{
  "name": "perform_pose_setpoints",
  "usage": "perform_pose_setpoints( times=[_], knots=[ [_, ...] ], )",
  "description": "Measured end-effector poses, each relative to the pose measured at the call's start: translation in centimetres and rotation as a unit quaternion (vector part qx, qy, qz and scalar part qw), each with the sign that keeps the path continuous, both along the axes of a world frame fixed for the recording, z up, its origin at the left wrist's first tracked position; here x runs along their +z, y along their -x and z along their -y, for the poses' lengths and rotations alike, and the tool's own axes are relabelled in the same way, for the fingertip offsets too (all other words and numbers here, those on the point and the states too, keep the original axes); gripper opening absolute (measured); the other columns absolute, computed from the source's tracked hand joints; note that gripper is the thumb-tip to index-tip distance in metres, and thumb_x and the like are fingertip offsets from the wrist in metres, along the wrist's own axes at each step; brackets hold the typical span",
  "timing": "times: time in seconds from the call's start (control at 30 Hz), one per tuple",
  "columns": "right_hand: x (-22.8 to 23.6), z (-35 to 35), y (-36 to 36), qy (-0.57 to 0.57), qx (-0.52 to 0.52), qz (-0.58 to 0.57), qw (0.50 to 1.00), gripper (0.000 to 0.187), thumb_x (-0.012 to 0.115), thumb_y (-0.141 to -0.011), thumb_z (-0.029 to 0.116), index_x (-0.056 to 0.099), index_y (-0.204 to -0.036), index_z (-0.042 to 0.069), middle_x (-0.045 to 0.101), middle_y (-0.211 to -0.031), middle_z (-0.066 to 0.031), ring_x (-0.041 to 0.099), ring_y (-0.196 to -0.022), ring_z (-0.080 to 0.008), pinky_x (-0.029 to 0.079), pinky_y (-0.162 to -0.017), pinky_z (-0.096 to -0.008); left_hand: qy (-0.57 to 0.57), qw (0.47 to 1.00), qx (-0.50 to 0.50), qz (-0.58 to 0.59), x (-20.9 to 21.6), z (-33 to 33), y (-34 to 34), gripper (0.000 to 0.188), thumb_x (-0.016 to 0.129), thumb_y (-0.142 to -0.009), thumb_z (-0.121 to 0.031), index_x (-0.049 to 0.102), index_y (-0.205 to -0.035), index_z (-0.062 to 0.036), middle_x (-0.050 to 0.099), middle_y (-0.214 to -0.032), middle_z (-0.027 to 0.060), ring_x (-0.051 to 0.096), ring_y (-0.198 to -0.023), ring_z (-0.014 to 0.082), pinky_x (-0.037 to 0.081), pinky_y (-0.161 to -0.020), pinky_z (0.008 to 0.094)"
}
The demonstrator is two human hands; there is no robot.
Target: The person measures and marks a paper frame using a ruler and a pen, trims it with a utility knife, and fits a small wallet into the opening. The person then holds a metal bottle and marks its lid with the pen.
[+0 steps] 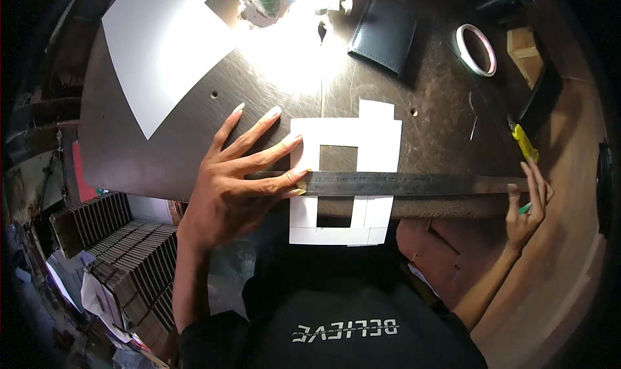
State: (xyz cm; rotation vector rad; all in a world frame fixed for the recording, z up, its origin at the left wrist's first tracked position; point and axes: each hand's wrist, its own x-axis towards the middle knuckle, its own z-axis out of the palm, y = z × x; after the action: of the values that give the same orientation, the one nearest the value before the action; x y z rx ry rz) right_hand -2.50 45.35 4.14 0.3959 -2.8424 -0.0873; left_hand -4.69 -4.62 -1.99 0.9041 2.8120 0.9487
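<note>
Because a dark ruler (414, 185) crosses over it, part of the white paper frame (380, 146) is hidden; it lies at the right of the left hand (234, 183), which is spread, unclenched, and touches both. Whether the right hand (529, 219) grasps the yellow cutter (525, 142), I cannot tell.

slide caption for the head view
Left hand on a ruler laid across white cut-out paper, right hand at a yellow tool.

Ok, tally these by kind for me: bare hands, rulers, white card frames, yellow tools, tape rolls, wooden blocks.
Bare hands: 2 (left hand, right hand)
Ruler: 1
White card frame: 1
Yellow tool: 1
Tape roll: 1
Wooden block: 1
Total: 7
</note>
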Motion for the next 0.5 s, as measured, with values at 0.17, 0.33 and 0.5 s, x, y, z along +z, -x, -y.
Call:
perform_pose_setpoints(
  times=[0.17, 0.33, 0.5],
  knots=[
    [-1.2, 10.8, 0.7, 0.117, 0.131, 0.054, 0.983, 0.043, 0.071, -0.091, 0.039, 0.074, -0.114, 0.002, 0.072, -0.114, -0.0082, 0.056, -0.099, -0.025, 0.039, -0.085, -0.0378, 0.001, 1.0, 0.008, -0.017, -0.2, 0.8, -0.7, 0.034, 0.082, -0.082, -0.025, 0.075, -0.113, -0.0346, 0.067, -0.134, 0.0008, 0.048, -0.141, 0.0287, 0.022, -0.123, 0.0557],
    [-2.3, 11.1, 1.0, 0.173, 0.151, 0.075, 0.97, 0.036, 0.078, -0.083, 0.031, 0.076, -0.107, 0.003, 0.072, -0.105, -0.0056, 0.052, -0.09, -0.0233, 0.039, -0.081, -0.0373, 0.003, 1.0, 0.017, 0.001, -0.2, 0.0, -0.4, 0.031, 0.081, -0.08, -0.035, 0.075, -0.11, -0.0387, 0.067, -0.134, -0.0024, 0.049, -0.14, 0.0273, 0.021, -0.123, 0.0563],
    [-2.1, 11.8, 0.4, 0.175, 0.139, 0.073, 0.972, 0.036, 0.083, -0.077, 0.026, 0.077, -0.105, 0.003, 0.073, -0.099, -0.0054, 0.053, -0.087, -0.0216, 0.039, -0.08, -0.0359, 0.019, 0.999, 0.028, -0.01, -0.7, 0.1, -0.7, 0.03, 0.08, -0.079, -0.04, 0.074, -0.109, -0.0421, 0.067, -0.133, -0.005, 0.049, -0.14, 0.026, 0.022, -0.124, 0.0574]
  ],
)
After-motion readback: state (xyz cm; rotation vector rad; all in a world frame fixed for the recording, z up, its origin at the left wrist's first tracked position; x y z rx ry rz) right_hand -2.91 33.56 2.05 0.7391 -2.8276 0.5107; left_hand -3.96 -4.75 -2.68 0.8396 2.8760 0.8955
